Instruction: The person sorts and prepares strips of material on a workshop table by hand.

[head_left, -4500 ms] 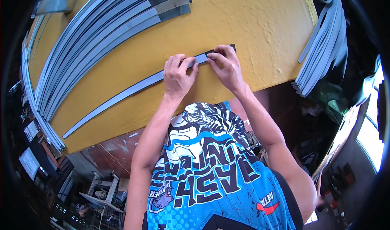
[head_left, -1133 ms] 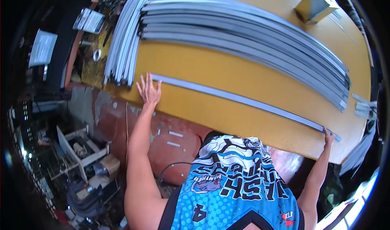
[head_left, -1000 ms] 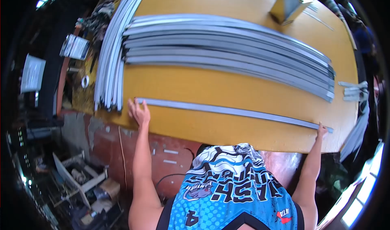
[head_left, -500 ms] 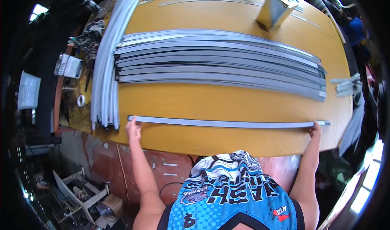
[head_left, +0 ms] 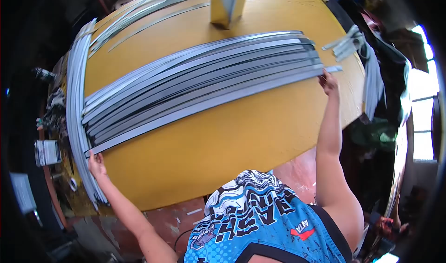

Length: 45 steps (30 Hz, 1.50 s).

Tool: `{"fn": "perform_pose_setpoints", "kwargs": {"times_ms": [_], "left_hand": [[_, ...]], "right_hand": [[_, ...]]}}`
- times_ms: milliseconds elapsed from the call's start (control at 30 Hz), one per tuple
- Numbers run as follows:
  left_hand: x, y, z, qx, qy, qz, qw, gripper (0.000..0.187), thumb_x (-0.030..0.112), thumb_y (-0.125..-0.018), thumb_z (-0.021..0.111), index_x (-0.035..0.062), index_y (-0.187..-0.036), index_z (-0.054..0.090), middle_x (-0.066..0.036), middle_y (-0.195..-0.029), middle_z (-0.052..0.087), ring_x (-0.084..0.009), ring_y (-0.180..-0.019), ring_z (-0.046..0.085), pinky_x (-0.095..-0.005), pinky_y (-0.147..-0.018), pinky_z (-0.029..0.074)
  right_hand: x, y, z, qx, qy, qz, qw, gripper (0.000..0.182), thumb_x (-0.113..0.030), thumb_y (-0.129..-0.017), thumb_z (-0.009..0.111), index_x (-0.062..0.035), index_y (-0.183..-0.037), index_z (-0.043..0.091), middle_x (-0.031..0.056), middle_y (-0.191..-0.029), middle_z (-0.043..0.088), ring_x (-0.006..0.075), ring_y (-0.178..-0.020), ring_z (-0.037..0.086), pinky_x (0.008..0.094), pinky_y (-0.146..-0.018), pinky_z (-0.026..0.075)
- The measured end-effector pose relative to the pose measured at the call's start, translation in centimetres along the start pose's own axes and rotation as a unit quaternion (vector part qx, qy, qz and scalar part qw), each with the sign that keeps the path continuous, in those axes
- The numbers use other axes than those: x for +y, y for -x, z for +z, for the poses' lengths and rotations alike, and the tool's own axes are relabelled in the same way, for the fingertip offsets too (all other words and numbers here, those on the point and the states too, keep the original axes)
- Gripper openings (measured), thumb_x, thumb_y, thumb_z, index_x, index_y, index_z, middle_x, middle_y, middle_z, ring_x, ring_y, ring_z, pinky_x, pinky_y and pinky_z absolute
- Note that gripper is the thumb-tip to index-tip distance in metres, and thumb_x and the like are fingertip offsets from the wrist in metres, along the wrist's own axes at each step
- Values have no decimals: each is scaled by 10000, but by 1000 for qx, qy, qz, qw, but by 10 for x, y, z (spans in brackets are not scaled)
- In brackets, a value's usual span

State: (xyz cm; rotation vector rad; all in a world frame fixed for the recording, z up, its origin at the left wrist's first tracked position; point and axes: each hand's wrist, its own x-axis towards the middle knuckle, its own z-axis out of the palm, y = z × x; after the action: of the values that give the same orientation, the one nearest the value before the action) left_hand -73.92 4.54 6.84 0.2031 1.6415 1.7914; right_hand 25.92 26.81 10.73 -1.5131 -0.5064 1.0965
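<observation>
Grey, long, flat strip (head_left: 204, 108) stretches lengthwise between the left hand (head_left: 96, 166) and right hand (head_left: 330, 84), each grip pinched near one end, along the near edge of layered, flat grey strips (head_left: 200, 79).

Strip row (head_left: 195, 82) on table (head_left: 209, 142); single strip (head_left: 209, 105) along its front, bundle (head_left: 76, 100) left, box (head_left: 227, 5) behind, looped bands (head_left: 346, 45) right.

- One table (head_left: 209, 170)
- One shiny container (head_left: 226, 7), near its far edge
- One white ring (head_left: 70, 184), near its left edge
- Grey strips (head_left: 204, 79): many, overlapping, not countable
</observation>
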Motion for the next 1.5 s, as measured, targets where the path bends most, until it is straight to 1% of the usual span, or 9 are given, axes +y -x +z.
{"fn": "perform_pose_setpoints", "kwargs": {"times_ms": [200,233,367,400,500,833,1000,1133,1500], "left_hand": [[-14,-57,31,88,-108,-15,990,526,390,-803,715,-10,-1107,562,-101,-1114,590,-162,-961,575,-306,-809,506],[-22,-40,48,155,-238,32,958,765,510,-756,710,-39,-1238,482,-171,-1260,519,-281,-1122,531,-412,-961,432],[-85,2,82,191,-570,190,777,1005,687,-776,536,-23,-1425,244,-260,-1459,258,-367,-1345,288,-412,-1101,262],[-103,23,94,167,-578,219,768,998,696,-795,495,-17,-1436,218,-255,-1481,206,-366,-1362,253,-411,-1120,221],[-141,66,120,100,-588,326,733,954,658,-831,481,9,-1457,166,-251,-1498,154,-386,-1394,139,-470,-1138,102],[-136,63,129,203,-612,295,705,924,672,-809,506,-7,-1407,316,-236,-1474,245,-453,-1340,224,-517,-1106,175],[-136,64,137,130,-570,489,648,662,543,-895,472,167,-1427,351,-174,-1480,284,-431,-1320,294,-548,-1053,254],[-139,75,142,126,-656,435,604,616,526,-897,484,209,-1414,379,-99,-1477,323,-415,-1307,329,-577,-1013,288],[-158,116,171,109,-546,525,644,511,389,-889,564,53,-1271,512,-206,-1319,467,-381,-1213,427,-502,-991,338]], "right_hand": [[23,-24,42,92,164,57,980,417,-373,-801,717,-82,-1066,579,77,-846,624,161,-659,626,291,-510,475],[28,-16,51,123,253,65,958,509,-414,-772,737,-59,-1099,574,97,-904,627,168,-659,633,301,-506,480],[74,-10,67,152,413,-125,889,738,-449,-692,784,-1,-1217,522,169,-1019,607,273,-886,616,384,-731,512],[85,-6,69,136,515,-244,810,784,-433,-685,789,2,-1263,487,188,-1011,600,309,-992,589,401,-836,500],[85,16,86,161,482,-219,833,757,-435,-681,783,-20,-1251,507,193,-1203,517,313,-1198,436,374,-1023,362],[92,17,114,183,481,-308,800,625,-439,-681,764,-47,-1140,602,159,-1209,521,297,-1168,468,391,-983,384],[92,31,119,219,494,-267,798,633,-455,-694,747,-94,-1188,585,163,-1283,473,307,-1182,454,416,-991,370],[100,34,115,186,457,-260,830,641,-450,-738,715,-104,-1250,546,181,-1357,413,323,-1252,397,418,-1037,331],[156,179,-8,303,494,-219,785,411,-309,-854,600,-106,-1211,575,147,-1393,418,314,-1311,352,463,-1064,262]]}}
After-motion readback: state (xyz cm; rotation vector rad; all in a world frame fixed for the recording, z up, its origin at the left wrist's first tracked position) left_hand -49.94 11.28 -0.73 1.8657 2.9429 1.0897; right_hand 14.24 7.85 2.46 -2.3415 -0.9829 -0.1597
